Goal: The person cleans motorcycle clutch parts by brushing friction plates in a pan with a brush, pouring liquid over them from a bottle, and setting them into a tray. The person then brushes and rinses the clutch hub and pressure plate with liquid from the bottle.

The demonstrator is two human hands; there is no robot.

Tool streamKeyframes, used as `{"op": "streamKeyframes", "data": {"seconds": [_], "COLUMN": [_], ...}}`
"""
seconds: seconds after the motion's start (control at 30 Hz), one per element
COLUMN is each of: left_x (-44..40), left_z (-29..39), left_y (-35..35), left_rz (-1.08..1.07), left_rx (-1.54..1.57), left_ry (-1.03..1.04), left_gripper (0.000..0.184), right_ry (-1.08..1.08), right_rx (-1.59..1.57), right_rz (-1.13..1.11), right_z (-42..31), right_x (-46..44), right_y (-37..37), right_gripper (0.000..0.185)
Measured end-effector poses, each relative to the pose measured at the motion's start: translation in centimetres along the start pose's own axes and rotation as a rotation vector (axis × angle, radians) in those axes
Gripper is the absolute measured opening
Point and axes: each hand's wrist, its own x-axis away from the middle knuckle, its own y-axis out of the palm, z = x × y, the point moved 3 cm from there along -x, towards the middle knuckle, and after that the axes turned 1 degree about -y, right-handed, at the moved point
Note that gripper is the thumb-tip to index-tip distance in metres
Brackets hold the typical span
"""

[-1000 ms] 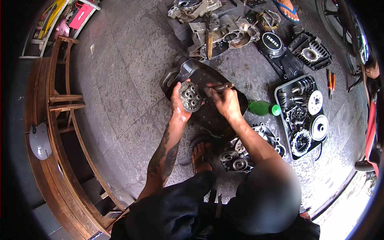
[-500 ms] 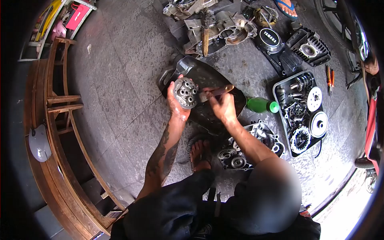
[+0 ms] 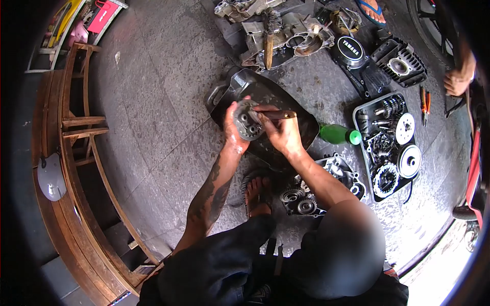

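Note:
My left hand (image 3: pixel 236 133) is closed around the rim of a round grey metal clutch hub (image 3: pixel 244 127), its face with several raised posts turned up toward me. In my right hand (image 3: pixel 282 133) is a paintbrush (image 3: pixel 282 115) with a brown wooden handle, gripped between thumb and fingers. The brush end lies against the right side of the hub's face, and the bristles are partly hidden by my fingers. Both hands are above a black plastic basin (image 3: pixel 266 91) with dark wet insides. Just right of the basin a green bottle (image 3: pixel 334 134) lies on its side.
A tray (image 3: pixel 363 163) of gears and clutch parts lies to the right, with pliers (image 3: pixel 425 106) beyond. An engine case (image 3: pixel 339 168) with gears sits under my right forearm. More castings (image 3: pixel 306 38) lie ahead. A wooden bench (image 3: pixel 66 214) stands left. Another person's hand (image 3: pixel 459 81) shows at right.
The brush has moved left from beside the hub onto its face. My left hand and the hub have shifted slightly right in view. The other person's hand has reached further in.

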Motion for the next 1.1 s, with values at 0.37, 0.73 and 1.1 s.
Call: {"op": "streamKeyframes", "data": {"seconds": [0.37, 0.73, 1.1], "left_x": [-0.3, 0.4, 0.4], "left_z": [0.8, -0.6, 0.7], "left_y": [-1.5, 0.5, -0.2], "left_rz": [0.090, 0.076, 0.181], "left_rx": [-0.015, 0.073, -0.021], "left_ry": [-0.001, -0.150, 0.002], "left_gripper": [0.048, 0.050, 0.048], "right_ry": [0.060, 0.028, 0.211], "right_rx": [0.123, -0.141, 0.381], "right_rz": [-0.202, -0.065, -0.172], "right_z": [0.6, -0.2, 0.7], "right_x": [2.5, 0.8, 1.6], "right_y": [0.3, 1.4, -0.4], "right_gripper": [0.015, 0.018, 0.015]}}
